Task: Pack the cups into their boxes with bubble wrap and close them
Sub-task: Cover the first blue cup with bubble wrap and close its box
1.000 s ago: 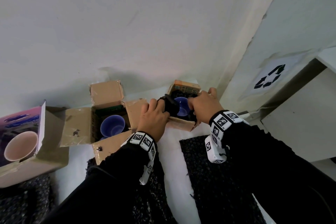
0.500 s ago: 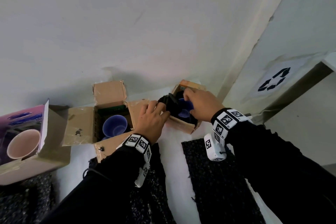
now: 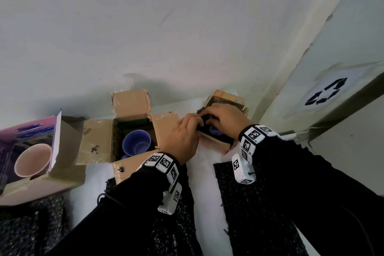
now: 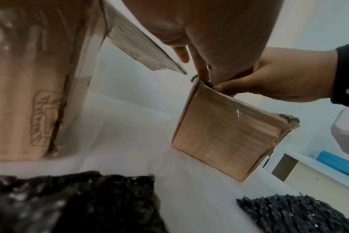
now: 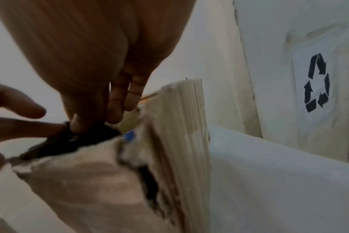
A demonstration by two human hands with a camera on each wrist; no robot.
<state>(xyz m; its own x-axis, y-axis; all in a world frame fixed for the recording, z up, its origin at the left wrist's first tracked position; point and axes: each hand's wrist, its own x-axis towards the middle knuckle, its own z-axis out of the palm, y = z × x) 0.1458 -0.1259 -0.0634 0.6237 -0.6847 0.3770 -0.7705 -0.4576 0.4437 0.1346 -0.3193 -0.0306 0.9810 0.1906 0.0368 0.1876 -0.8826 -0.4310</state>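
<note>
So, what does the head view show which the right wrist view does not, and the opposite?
Only the head view shows the open middle box with a purple cup, the pink box holding a pink cup, and dark bubble wrap sheets on the table.

Only the right wrist view shows the torn corner of the small box.

Both show the small box, both hands at black wrap at its mouth, and the recycling sign.

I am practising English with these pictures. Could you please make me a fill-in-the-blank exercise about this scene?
1. Both hands work at the box farthest to the ____.
2. The cup in the middle box is ____ in colour.
3. The sign on the wall shows a ____ symbol.

Missing words: right; blue; recycling
</note>
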